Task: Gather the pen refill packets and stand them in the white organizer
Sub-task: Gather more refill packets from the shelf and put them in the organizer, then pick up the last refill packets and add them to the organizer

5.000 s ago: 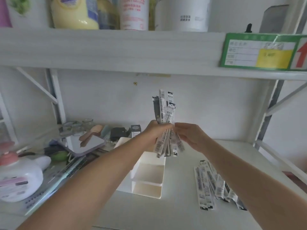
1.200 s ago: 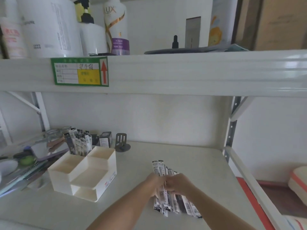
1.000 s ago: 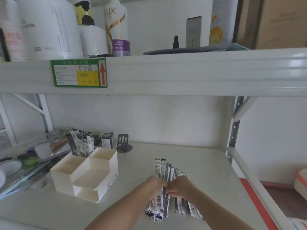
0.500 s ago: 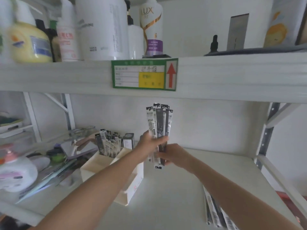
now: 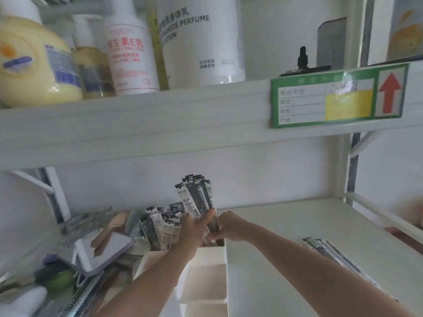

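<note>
My left hand and my right hand both grip an upright bundle of pen refill packets, black and white strips. The bundle's lower end sits down in the back right compartment of the white organizer. Several more refill packets stand in the organizer's back left compartment, just left of my left hand. Loose refill packets lie flat on the shelf to the right of my right forearm.
An upper shelf hangs close overhead, loaded with lotion bottles and bearing a green label. Clutter lies left of the organizer: a mirror, a brush, a notebook. A shelf post stands at the right.
Both hands carried the bundle left and down from mid-air into the organizer's back right compartment. The view swung left and closer to the organizer.
</note>
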Demonstrator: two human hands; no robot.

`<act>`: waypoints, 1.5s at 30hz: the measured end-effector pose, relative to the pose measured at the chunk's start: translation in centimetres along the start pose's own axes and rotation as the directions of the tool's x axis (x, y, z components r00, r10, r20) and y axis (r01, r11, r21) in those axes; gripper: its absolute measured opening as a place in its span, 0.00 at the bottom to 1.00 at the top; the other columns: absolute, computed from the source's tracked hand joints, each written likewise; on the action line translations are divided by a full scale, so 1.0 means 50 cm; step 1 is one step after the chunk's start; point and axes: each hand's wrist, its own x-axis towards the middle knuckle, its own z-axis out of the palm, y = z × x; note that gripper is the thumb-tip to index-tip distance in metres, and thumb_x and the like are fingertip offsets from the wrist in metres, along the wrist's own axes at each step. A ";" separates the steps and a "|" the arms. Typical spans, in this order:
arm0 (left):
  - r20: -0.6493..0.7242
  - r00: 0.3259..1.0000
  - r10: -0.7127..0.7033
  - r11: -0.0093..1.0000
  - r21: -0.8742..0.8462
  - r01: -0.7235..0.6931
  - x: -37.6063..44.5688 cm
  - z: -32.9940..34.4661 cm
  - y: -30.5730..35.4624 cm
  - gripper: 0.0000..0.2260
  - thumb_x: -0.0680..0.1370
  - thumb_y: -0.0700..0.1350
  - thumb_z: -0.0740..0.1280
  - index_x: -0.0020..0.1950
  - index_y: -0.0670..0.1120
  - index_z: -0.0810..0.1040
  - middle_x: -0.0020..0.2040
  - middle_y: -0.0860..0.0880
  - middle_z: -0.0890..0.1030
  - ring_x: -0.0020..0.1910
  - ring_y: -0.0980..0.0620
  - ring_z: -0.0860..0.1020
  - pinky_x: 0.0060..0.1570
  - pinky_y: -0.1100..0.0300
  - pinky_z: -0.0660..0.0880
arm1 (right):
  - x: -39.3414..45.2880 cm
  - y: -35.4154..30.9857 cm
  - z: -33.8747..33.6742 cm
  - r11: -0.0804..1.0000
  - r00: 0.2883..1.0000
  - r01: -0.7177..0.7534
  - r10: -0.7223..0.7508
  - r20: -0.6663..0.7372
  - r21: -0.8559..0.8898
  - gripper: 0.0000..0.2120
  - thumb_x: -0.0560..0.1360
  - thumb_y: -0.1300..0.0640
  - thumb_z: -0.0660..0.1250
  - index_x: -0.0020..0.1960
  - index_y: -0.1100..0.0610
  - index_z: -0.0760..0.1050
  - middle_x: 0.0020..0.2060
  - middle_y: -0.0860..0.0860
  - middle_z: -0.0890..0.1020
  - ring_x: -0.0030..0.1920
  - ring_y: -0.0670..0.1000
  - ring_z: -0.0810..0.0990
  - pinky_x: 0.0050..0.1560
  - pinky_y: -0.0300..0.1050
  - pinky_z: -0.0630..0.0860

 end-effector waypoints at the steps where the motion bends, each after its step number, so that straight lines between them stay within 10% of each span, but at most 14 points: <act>1: 0.014 1.000 -0.002 1.000 -0.002 0.002 0.007 -0.002 -0.018 0.33 0.57 0.62 0.75 0.43 0.33 0.77 0.43 0.32 0.82 0.42 0.38 0.83 0.47 0.46 0.79 | 0.001 0.004 0.007 0.999 1.000 0.006 -0.006 -0.005 -0.034 0.13 0.73 0.50 0.66 0.42 0.60 0.75 0.28 0.43 0.63 0.48 0.51 0.68 0.50 0.45 0.67; 4: 0.076 0.996 -0.042 0.995 0.091 0.035 0.037 -0.013 -0.052 0.43 0.50 0.69 0.75 0.50 0.36 0.78 0.48 0.35 0.81 0.44 0.40 0.83 0.46 0.47 0.81 | 0.006 0.006 0.019 0.995 1.000 -0.006 0.008 0.013 -0.101 0.15 0.71 0.46 0.67 0.55 0.50 0.76 0.32 0.45 0.68 0.58 0.54 0.67 0.60 0.52 0.67; 6: 0.168 0.985 -0.042 0.987 0.159 0.015 0.022 -0.030 -0.028 0.28 0.56 0.60 0.78 0.45 0.40 0.79 0.40 0.41 0.81 0.35 0.49 0.80 0.35 0.59 0.78 | 0.004 0.003 0.025 0.991 1.000 -0.009 0.010 0.008 -0.133 0.14 0.70 0.47 0.67 0.55 0.45 0.76 0.34 0.47 0.70 0.55 0.54 0.71 0.57 0.50 0.69; 8: 0.236 0.971 -0.024 0.960 0.278 -0.044 0.012 -0.038 -0.009 0.12 0.65 0.48 0.77 0.41 0.43 0.81 0.37 0.42 0.82 0.32 0.50 0.78 0.34 0.59 0.77 | 0.000 -0.003 0.022 0.989 0.999 -0.030 0.029 -0.015 -0.142 0.17 0.70 0.49 0.67 0.57 0.52 0.77 0.34 0.48 0.72 0.53 0.56 0.75 0.51 0.45 0.70; 10: 0.265 0.964 0.030 0.931 0.342 -0.123 0.024 -0.039 -0.002 0.14 0.66 0.42 0.77 0.50 0.42 0.82 0.46 0.43 0.85 0.41 0.51 0.81 0.46 0.61 0.79 | -0.002 -0.010 0.006 0.990 0.999 -0.047 0.043 -0.026 -0.135 0.18 0.71 0.54 0.67 0.60 0.58 0.76 0.45 0.55 0.81 0.57 0.57 0.77 0.51 0.44 0.72; 13: 0.270 0.959 0.087 0.914 0.362 -0.185 0.022 -0.036 0.024 0.15 0.66 0.40 0.77 0.52 0.43 0.82 0.45 0.48 0.84 0.39 0.58 0.78 0.35 0.84 0.70 | -0.007 -0.019 -0.026 0.994 0.998 -0.052 0.049 -0.028 -0.098 0.18 0.71 0.58 0.67 0.60 0.60 0.77 0.56 0.59 0.81 0.59 0.57 0.78 0.55 0.43 0.72; 16: 0.274 0.958 0.081 0.920 0.349 -0.178 -0.011 -0.031 0.025 0.12 0.66 0.40 0.77 0.42 0.51 0.78 0.38 0.55 0.80 0.38 0.61 0.77 0.42 0.71 0.76 | -0.046 -0.011 -0.023 0.989 0.999 -0.053 0.051 -0.018 -0.139 0.20 0.71 0.57 0.68 0.62 0.59 0.76 0.59 0.59 0.79 0.62 0.57 0.75 0.57 0.42 0.69; 20: 0.146 0.986 0.086 0.937 0.324 -0.129 -0.041 -0.047 0.039 0.33 0.63 0.51 0.77 0.64 0.45 0.70 0.57 0.53 0.77 0.59 0.49 0.77 0.62 0.50 0.73 | -0.084 0.010 -0.008 0.968 0.978 -0.188 0.199 0.057 -0.166 0.30 0.72 0.53 0.69 0.69 0.61 0.65 0.67 0.59 0.70 0.63 0.58 0.72 0.60 0.47 0.71; 25: 0.093 0.934 0.344 0.920 0.165 -0.355 -0.035 -0.094 0.123 0.43 0.62 0.55 0.74 0.72 0.43 0.61 0.66 0.51 0.71 0.67 0.54 0.67 0.64 0.65 0.60 | -0.068 0.040 -0.030 0.944 0.948 -0.305 0.314 0.055 -0.129 0.30 0.72 0.53 0.69 0.67 0.66 0.64 0.53 0.60 0.77 0.28 0.51 0.71 0.28 0.40 0.67; 29: 0.183 0.873 0.451 0.839 0.247 -0.485 -0.034 -0.080 0.189 0.32 0.68 0.51 0.74 0.68 0.43 0.66 0.63 0.50 0.74 0.66 0.55 0.70 0.67 0.66 0.59 | -0.099 0.111 -0.055 0.918 0.923 -0.384 0.385 -0.012 -0.096 0.13 0.73 0.55 0.65 0.49 0.66 0.72 0.30 0.53 0.70 0.26 0.51 0.69 0.26 0.41 0.68; 32: 0.243 0.854 0.461 0.754 0.400 -0.521 -0.040 -0.001 0.224 0.19 0.77 0.48 0.66 0.65 0.43 0.70 0.65 0.47 0.74 0.68 0.53 0.70 0.66 0.66 0.60 | -0.148 0.194 -0.072 0.881 0.896 -0.443 0.441 -0.052 -0.165 0.10 0.75 0.57 0.60 0.41 0.63 0.71 0.43 0.57 0.77 0.42 0.56 0.78 0.36 0.43 0.73; 35: 0.351 0.843 0.407 0.627 0.564 -0.537 -0.051 0.112 0.225 0.18 0.78 0.48 0.63 0.67 0.43 0.69 0.68 0.47 0.70 0.70 0.52 0.67 0.63 0.68 0.59 | -0.195 0.297 -0.095 0.834 0.843 -0.537 0.531 -0.081 -0.124 0.17 0.76 0.57 0.59 0.59 0.67 0.73 0.60 0.61 0.77 0.58 0.57 0.77 0.49 0.44 0.74; 39: 0.411 0.890 0.198 0.609 0.660 -0.440 -0.065 0.273 0.173 0.19 0.79 0.48 0.62 0.67 0.41 0.68 0.67 0.44 0.69 0.70 0.48 0.65 0.66 0.61 0.62 | -0.269 0.409 -0.126 0.812 0.813 -0.582 0.582 -0.023 -0.046 0.19 0.77 0.59 0.58 0.65 0.65 0.70 0.59 0.59 0.76 0.40 0.52 0.71 0.34 0.39 0.67; 45: 0.304 0.912 -0.275 0.620 0.781 -0.073 -0.114 0.468 0.030 0.25 0.77 0.50 0.59 0.66 0.33 0.71 0.66 0.34 0.74 0.65 0.41 0.74 0.61 0.54 0.71 | -0.295 0.498 -0.104 0.803 0.806 -0.592 0.589 0.057 0.070 0.16 0.77 0.60 0.58 0.31 0.59 0.63 0.28 0.52 0.67 0.27 0.47 0.66 0.24 0.35 0.68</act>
